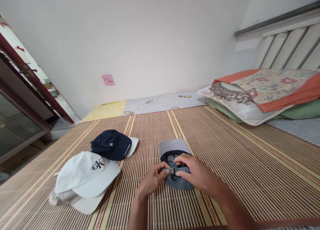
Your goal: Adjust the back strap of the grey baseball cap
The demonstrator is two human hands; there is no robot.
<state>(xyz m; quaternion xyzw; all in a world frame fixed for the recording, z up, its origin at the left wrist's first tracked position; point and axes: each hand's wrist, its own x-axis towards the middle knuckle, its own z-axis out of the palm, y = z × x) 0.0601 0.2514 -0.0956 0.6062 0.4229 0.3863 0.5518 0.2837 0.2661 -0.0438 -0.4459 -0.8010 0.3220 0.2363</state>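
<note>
A grey-blue baseball cap (181, 184) lies upside down on the bamboo mat in front of me, its lighter grey brim (174, 146) pointing away. Across its back opening runs the adjusting strap with a small buckle (172, 171). My left hand (153, 177) pinches the strap on the left of the buckle between thumb and fingers. On the other side, my right hand (196, 172) has its thumb on the strap and its forefinger over the cap's inside. Part of the cap is hidden beneath my right hand.
To the left, a white cap with black letters (82, 171) rests on a beige cap (87, 205), beside a navy cap (111, 144). The bamboo mat (140, 203) covers the bed. Pillows (250, 103) lie at the far right below a headboard (290, 45); a wall (160, 40) rises behind.
</note>
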